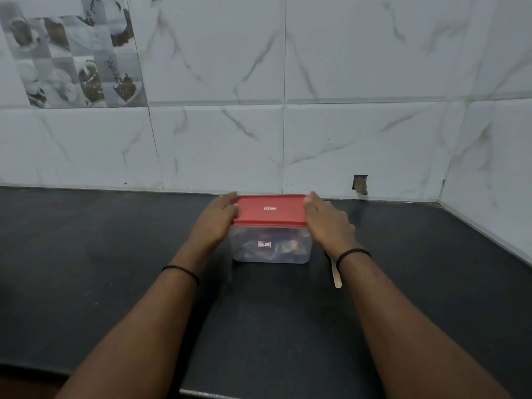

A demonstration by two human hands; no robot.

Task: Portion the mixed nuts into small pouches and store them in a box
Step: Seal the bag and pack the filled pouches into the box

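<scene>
Two bare forearms reach forward from the bottom of the view over a dark countertop (115, 254), each wrist wearing a thin black band. The left hand (214, 223) clasps the left end of a clear plastic box (270, 246), its fingers curled over the edge of the red lid (270, 210) and its thumb lying on top. Between the two sets of fingers, the box stands upright on the counter near the tiled wall (359, 133), lid seated flat. Through its clear wall, brownish contents show, too blurred to tell as separate pouches. The right hand (328, 223) grips the right end of the lid the same way, fingers wrapped down the side. Just right of and below those fingers, a pale spoon handle (336, 273) lies on the counter, partly hidden by the wrist.

The task looks nearly finished: the box appears filled and covered, with perhaps only pressing the lid tight or setting the box away remaining.
</scene>
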